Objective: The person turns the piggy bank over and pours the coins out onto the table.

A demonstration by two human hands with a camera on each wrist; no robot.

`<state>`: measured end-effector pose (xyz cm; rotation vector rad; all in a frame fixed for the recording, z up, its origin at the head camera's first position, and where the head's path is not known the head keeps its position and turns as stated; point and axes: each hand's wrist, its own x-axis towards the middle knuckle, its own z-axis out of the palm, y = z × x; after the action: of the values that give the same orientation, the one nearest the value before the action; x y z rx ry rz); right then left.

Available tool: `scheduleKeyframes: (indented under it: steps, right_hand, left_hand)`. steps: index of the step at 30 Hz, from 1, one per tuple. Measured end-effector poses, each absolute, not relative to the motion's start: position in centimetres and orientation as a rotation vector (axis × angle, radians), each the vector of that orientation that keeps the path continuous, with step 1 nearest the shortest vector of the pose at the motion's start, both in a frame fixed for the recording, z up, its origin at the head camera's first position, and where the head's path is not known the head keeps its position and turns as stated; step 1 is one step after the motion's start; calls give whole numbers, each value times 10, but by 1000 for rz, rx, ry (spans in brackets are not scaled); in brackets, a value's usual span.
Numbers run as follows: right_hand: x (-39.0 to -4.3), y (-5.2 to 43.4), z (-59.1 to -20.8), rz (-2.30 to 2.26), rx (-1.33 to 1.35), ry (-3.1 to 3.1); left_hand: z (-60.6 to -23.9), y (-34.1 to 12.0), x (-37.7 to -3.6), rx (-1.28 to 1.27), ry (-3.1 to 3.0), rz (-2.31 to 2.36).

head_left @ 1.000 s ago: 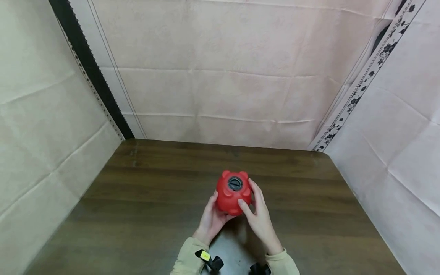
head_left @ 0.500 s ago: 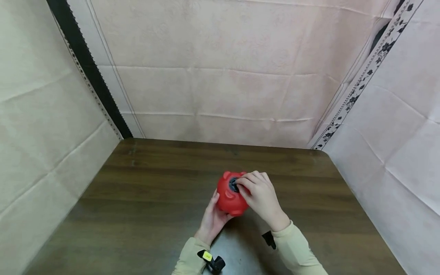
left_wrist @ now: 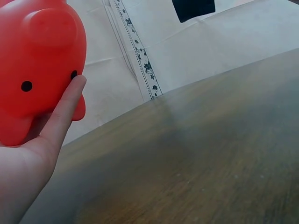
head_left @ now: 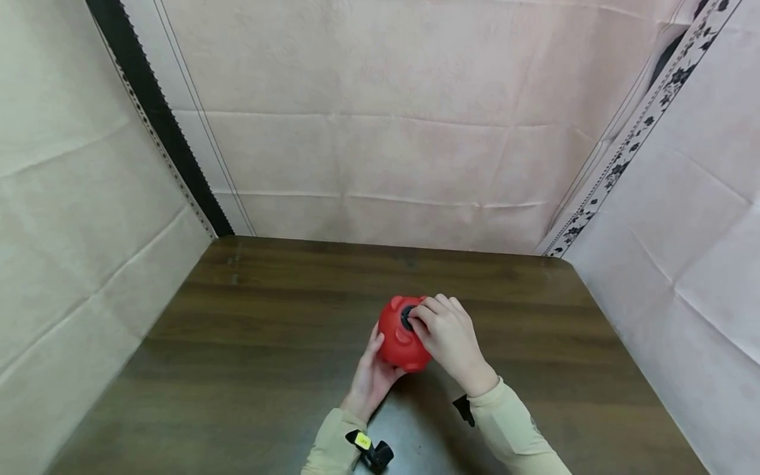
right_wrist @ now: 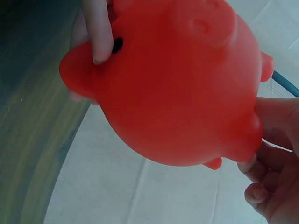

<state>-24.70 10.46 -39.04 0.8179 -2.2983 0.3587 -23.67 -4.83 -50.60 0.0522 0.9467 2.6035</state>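
A red piggy bank (head_left: 404,346) is held above the table, its belly turned up towards the head view. My left hand (head_left: 369,381) grips it from the left and below; one digit lies along the face beside an eye in the left wrist view. Over the round black plug (head_left: 406,318) in the belly, my right hand (head_left: 454,340) has its fingers bent and its thumb and fingertips pinching at the plug, partly covering it. In the right wrist view the bank's snout (right_wrist: 205,23) points up, and a dark curved rim (right_wrist: 284,83) shows by the right hand.
The brown wood-grain table (head_left: 285,310) spreads around both hands. Pale cloth walls (head_left: 380,132) enclose it at the back and both sides. Each sleeve carries a black wrist camera, such as the left one (head_left: 377,455).
My right hand has let go of the bank's right side and moved up onto the black plug, fingers pinching there. My left hand keeps its hold, and the bank has barely moved.
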Motion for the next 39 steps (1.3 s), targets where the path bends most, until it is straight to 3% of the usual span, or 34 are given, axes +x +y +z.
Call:
scheduleKeyframes:
  steps: [21, 39]
  right_hand:
    - [-245, 100, -396, 398, 707, -2312]
    - [-252, 118, -386, 405, 1033, -2359]
  left_hand:
    - [-508, -46, -238, 75, 968, 2631]
    - [-508, -42, -236, -26, 1144, 2518]
